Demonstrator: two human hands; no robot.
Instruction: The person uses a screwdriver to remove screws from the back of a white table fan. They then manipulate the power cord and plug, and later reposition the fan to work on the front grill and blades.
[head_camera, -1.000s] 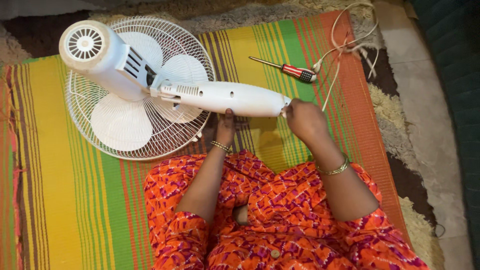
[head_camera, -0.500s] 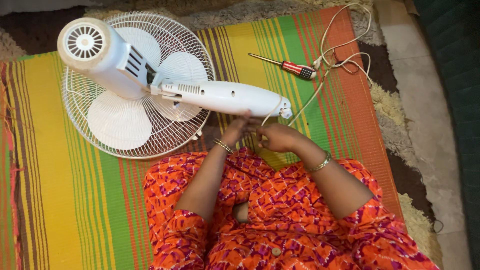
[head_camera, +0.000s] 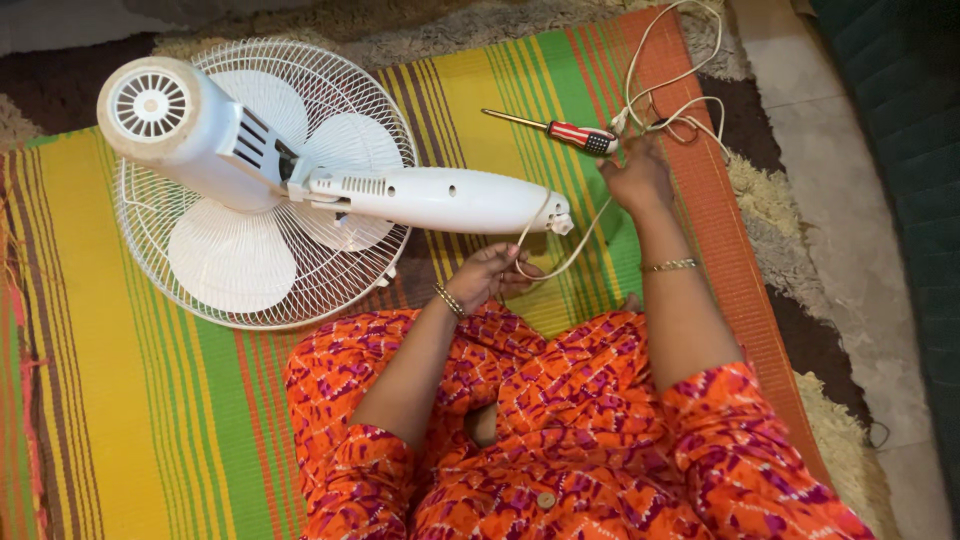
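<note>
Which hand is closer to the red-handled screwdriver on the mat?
Right. The right hand sits just below the screwdriver handle, at the white cord. The left hand is farther back, under the fan's stem.

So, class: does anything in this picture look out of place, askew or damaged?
Yes. The white pedestal fan lies face down on the striped mat instead of standing, with no base on its stem. Its cord trails loose between the left hand and right hand, beside a screwdriver.
</note>
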